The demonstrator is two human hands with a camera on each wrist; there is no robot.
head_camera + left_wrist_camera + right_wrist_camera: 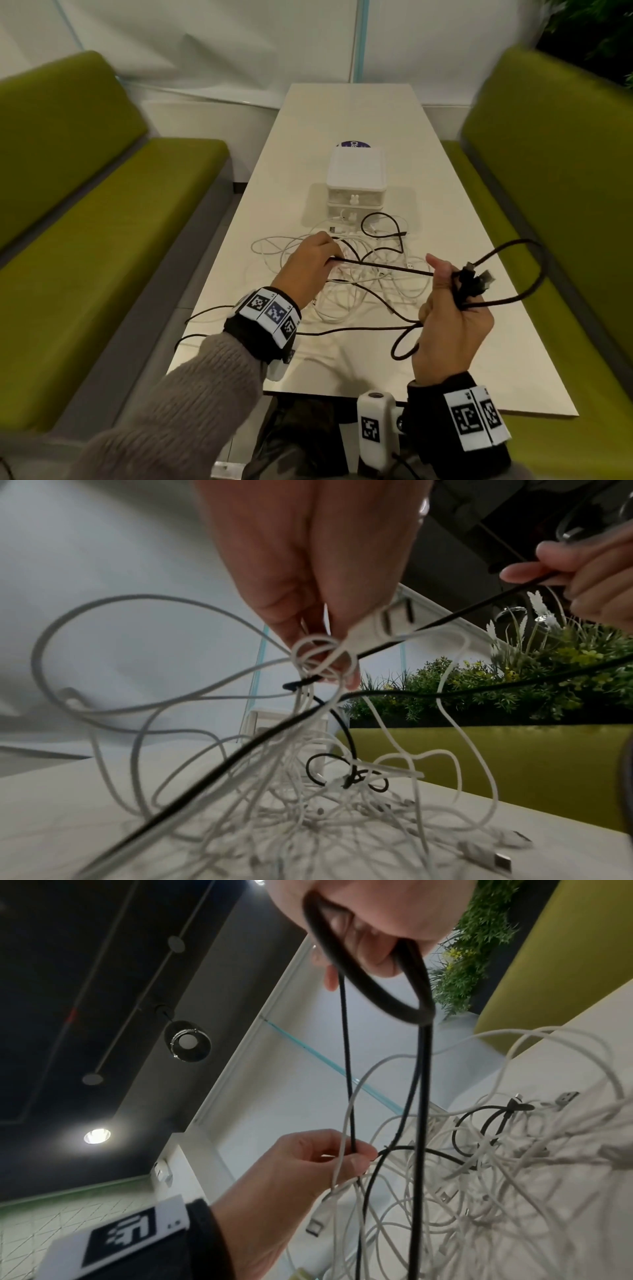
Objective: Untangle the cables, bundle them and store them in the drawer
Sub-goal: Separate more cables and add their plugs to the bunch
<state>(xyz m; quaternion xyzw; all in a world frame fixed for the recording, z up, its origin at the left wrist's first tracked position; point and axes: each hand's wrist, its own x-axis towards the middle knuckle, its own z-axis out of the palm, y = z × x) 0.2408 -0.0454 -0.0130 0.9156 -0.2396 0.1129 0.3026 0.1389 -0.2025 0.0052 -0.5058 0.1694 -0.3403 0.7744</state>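
Observation:
A black cable (387, 268) runs taut between my two hands above the table. My left hand (310, 262) pinches it at its fingertips, along with strands of white cable (322, 653). My right hand (448, 308) grips coiled loops of the same black cable (373, 988), its plug ends (479, 275) sticking out past the fingers. A tangle of white cables (359, 284) lies on the table under both hands. A small black cable (380, 224) loops near the white two-drawer box (355, 178), whose drawers look closed.
The long cream table (342, 113) runs away from me between two green benches (85, 205) (555, 171). A dark round sticker (352, 144) peeks out behind the box. Black cable slack (205, 311) trails over the table's near left edge.

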